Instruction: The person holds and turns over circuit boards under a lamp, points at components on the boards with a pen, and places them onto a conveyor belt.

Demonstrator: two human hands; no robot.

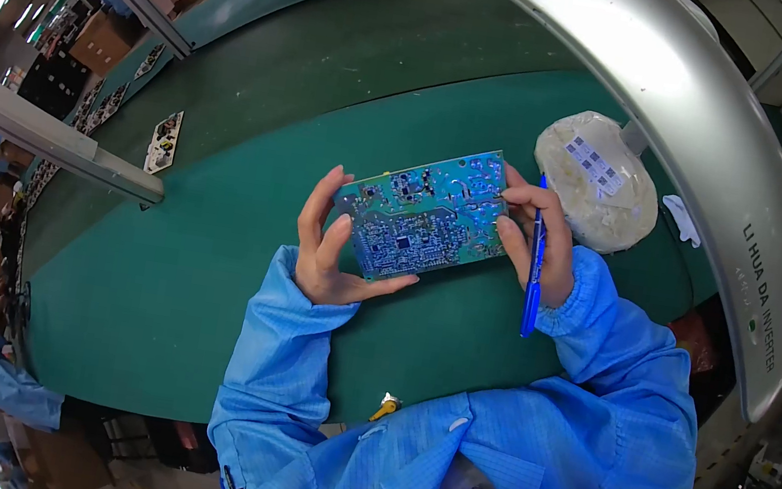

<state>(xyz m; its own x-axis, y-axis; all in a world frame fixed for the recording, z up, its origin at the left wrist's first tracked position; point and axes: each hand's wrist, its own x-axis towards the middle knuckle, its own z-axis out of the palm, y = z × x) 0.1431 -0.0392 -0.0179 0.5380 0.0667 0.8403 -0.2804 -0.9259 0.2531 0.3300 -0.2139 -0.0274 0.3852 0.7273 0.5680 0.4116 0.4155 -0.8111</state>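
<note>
Holding circuit board [415,220] ahead at twelve o'clock, with left hand [321,259] fingers spread around its nine-o'clock edge and right hand [560,250] pinching three-o'clock edge, blue pen [533,291] alongside; probably light, stiff, fragile, best gripped by edges.

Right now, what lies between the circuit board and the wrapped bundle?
In the head view, the right hand, holding a blue pen, lies between the board and the bundle.

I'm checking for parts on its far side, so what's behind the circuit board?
Green tabletop shows past the circuit board, which the left hand and right hand grip at either end. Its far face, and the tabletop directly behind, are covered by the board itself.
</note>
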